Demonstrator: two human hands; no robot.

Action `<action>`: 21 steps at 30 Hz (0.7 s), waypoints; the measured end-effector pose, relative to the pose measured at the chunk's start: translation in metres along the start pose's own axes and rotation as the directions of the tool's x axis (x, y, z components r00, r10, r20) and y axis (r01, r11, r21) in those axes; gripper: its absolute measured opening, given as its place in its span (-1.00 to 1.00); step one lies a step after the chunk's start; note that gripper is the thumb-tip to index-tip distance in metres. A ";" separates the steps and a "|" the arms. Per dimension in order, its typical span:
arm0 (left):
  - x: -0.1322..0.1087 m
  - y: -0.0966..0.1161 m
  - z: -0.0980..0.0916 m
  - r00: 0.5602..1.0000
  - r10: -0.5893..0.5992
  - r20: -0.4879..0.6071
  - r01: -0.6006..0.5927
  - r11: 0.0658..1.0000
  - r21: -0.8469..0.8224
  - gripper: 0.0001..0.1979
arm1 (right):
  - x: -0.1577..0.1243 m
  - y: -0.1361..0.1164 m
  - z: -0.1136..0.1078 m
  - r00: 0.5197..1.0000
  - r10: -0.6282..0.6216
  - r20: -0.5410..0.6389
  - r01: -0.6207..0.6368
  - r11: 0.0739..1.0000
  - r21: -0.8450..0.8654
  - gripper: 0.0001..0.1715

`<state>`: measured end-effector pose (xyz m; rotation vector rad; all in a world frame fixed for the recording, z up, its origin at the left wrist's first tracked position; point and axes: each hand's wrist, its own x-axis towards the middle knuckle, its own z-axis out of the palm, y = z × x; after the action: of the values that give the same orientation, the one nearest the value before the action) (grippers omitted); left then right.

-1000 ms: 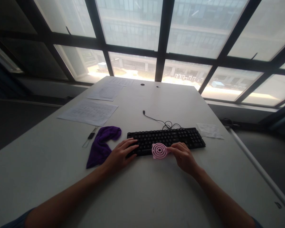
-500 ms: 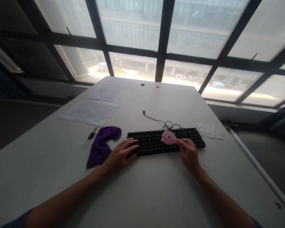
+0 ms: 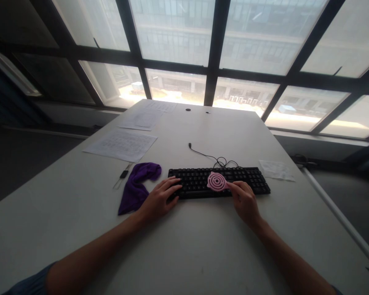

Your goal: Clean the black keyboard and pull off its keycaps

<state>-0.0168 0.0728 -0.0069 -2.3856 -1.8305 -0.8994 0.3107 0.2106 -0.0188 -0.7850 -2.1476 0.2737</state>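
A black keyboard (image 3: 193, 184) lies across the white table in front of me. My left hand (image 3: 160, 198) rests at its left end, fingers stretched and slightly apart over the keys, thumb by the front edge. My right hand (image 3: 245, 200) is closed around the short handle of a small pink hairbrush (image 3: 217, 181). The brush has a round head of open rings with two little ear points. Its head covers some keys right of the keyboard's middle; whether bristles touch them is hidden. Left of my left hand lies a crumpled purple cloth (image 3: 135, 190).
A thin black cable (image 3: 203, 154) with a plug curls behind the keyboard. Beyond the cloth are a small black item with a loop (image 3: 124, 174) and printed sheets (image 3: 121, 145). A white tissue (image 3: 276, 170) lies at right. Windows rise behind the table (image 3: 178, 250).
The pink brush has shifted slightly left and toward me over the keys, with my right hand still on its handle. My left hand stays on the keyboard's left end. The whole view has shifted a little.
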 end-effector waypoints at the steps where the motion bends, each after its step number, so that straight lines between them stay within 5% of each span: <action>1: 0.000 0.000 0.000 1.000 -0.002 0.003 0.002 1.000 -0.001 -0.66 | 0.000 -0.002 0.000 1.000 -0.019 0.019 0.019 1.000 0.009 -0.64; 5: -0.001 -0.002 0.001 1.000 -0.004 0.008 0.004 1.000 0.003 -0.67 | 0.002 -0.006 0.000 0.995 -0.059 0.077 0.058 0.998 0.007 -0.65; 14: -0.001 -0.003 0.001 1.000 0.004 0.010 -0.004 1.000 0.009 -0.67 | 0.002 0.007 -0.004 0.991 0.108 -0.085 -0.110 0.993 -0.029 -0.67; 21: -0.001 -0.005 0.001 1.000 0.008 0.002 -0.008 1.000 0.008 -0.67 | 0.003 -0.002 0.000 1.000 0.021 0.013 -0.021 0.999 0.038 -0.66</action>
<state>-0.0206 0.0738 -0.0099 -2.3880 -1.8207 -0.8879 0.3086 0.2107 -0.0163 -0.7864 -2.1404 0.3306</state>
